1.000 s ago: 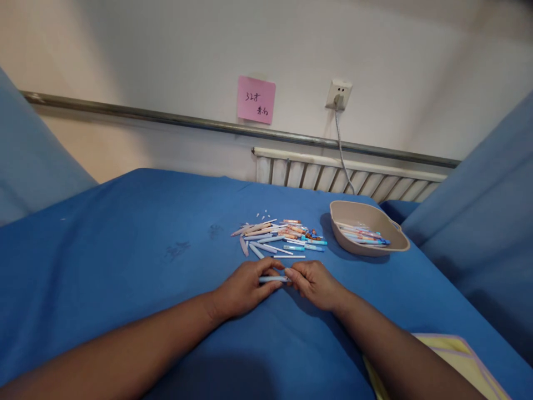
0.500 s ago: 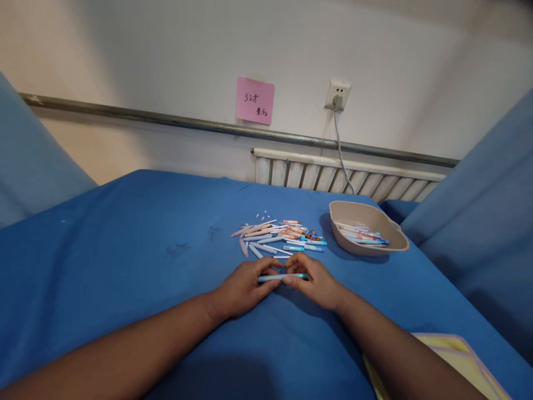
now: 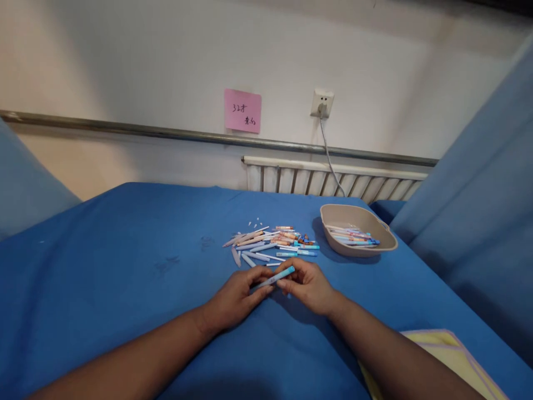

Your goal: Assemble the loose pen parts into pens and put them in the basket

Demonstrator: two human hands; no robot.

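My left hand [image 3: 235, 297] and my right hand [image 3: 307, 285] meet over the blue table [image 3: 125, 266], and both pinch one light blue pen [image 3: 278, 276]. The pen is tilted, its capped end up to the right. The left fingertips hold its lower end and the right fingers grip its middle. Just beyond the hands lies a loose pile of pens and pen parts [image 3: 272, 244], in white, orange and blue. A beige tray [image 3: 356, 230] at the right of the pile holds several pens.
A yellow pad [image 3: 449, 355] lies at the near right edge of the table. Blue fabric rises at the right [image 3: 478, 200] and at the far left. Behind the table are a radiator [image 3: 333, 180], a wall socket with a cable [image 3: 321, 104] and a pink note [image 3: 242, 110].
The pen between my hands has turned from lying level to tilted, its right end raised and showing a blue cap. The view has shifted slightly to the right and up.
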